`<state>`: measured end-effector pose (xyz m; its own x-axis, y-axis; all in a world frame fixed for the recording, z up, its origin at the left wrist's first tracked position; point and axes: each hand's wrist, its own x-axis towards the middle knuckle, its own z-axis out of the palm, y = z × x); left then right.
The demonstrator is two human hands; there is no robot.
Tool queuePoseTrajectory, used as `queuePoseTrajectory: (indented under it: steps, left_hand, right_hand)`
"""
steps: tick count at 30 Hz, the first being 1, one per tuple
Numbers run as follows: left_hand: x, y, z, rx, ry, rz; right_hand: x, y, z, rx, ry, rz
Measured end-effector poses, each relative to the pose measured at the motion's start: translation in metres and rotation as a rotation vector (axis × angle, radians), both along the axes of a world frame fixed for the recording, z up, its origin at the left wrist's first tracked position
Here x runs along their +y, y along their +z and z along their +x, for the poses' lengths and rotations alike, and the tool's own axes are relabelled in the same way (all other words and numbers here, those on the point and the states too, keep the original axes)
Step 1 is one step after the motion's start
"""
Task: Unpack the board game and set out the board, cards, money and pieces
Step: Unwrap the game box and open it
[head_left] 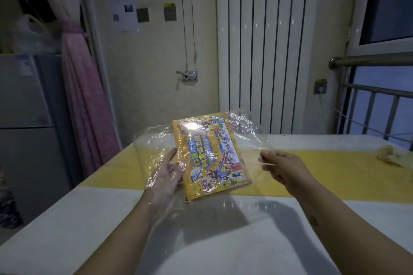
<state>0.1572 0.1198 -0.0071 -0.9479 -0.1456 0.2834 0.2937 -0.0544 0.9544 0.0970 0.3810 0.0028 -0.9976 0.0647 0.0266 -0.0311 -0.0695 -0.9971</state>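
Two grips: left hand [165,177] around game box [212,158]; right hand [282,168], fingertip pinch on wrap [244,127]

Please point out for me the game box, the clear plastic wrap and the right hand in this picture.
game box [210,158], head view, middle of the yellow printed lid.
clear plastic wrap [247,130], head view, crinkled part right of the box.
right hand [283,167], head view, back of the hand.

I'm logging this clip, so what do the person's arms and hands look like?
No sleeves, watch or rings show: left forearm and right forearm are bare. The right one bears a small dark mark. The left hand shows through clear wrap; the right hand is uncovered.
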Motion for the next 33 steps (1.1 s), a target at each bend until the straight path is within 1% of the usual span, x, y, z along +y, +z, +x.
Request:
queuePoseTrajectory:
  steps: [2,5,6,8,10,12,14,15,17,18,20,22,27,29,31,33]
  left_hand:
    - [-0.004,-0.003,-0.001,-0.036,0.003,0.051]
    - [-0.012,0.001,0.002,-0.027,0.048,-0.009]
    - [-0.018,0.001,0.001,-0.046,0.069,0.016]
    - [-0.028,-0.002,-0.003,-0.078,0.097,0.062]
    - [-0.028,-0.002,-0.003,-0.092,0.094,0.100]
    - [-0.025,-0.004,-0.001,-0.107,0.088,0.134]
    - [-0.022,-0.007,0.001,-0.121,0.074,0.156]
    - [-0.020,-0.009,0.001,-0.133,0.076,0.161]
    - [-0.018,-0.011,0.003,-0.151,0.088,0.166]
    - [-0.018,-0.012,0.004,-0.149,0.099,0.170]
    - [-0.025,-0.014,0.008,-0.151,0.160,0.149]
    - [-0.039,-0.017,0.013,-0.158,0.267,0.090]
    - [-0.086,-0.019,0.026,-0.140,0.506,-0.035]
    - [-0.105,-0.017,0.031,-0.133,0.579,-0.035]
    - [-0.122,-0.014,0.034,-0.137,0.627,-0.011]
    - [-0.140,-0.012,0.034,-0.148,0.660,0.005]
  right_hand:
    - [0.004,-0.002,-0.002,0.012,-0.071,-0.035]
    - [0.015,0.000,-0.001,0.003,-0.145,-0.100]
    - [0.019,0.001,-0.002,-0.011,-0.163,-0.146]
    - [0.021,0.004,-0.001,-0.052,-0.185,-0.304]
    - [0.014,0.005,0.000,-0.072,-0.155,-0.469]
    - [-0.002,0.001,0.005,-0.113,-0.102,-0.550]
    - [-0.024,-0.005,0.015,-0.195,-0.013,-0.626]
    - [-0.037,-0.008,0.021,-0.235,0.043,-0.620]
    - [-0.059,-0.013,0.030,-0.280,0.133,-0.502]
    - [-0.065,-0.016,0.030,-0.274,0.136,-0.449]
    - [-0.072,-0.015,0.029,-0.206,0.062,-0.421]
    - [-0.071,-0.013,0.023,-0.151,-0.031,-0.456]
    - [-0.088,-0.014,0.003,-0.140,-0.111,-0.448]
    - [-0.101,-0.019,-0.010,-0.154,-0.166,-0.429]
    - [-0.118,-0.026,-0.023,-0.174,-0.153,-0.365]
    - [-0.141,-0.035,-0.035,-0.206,-0.073,-0.310]
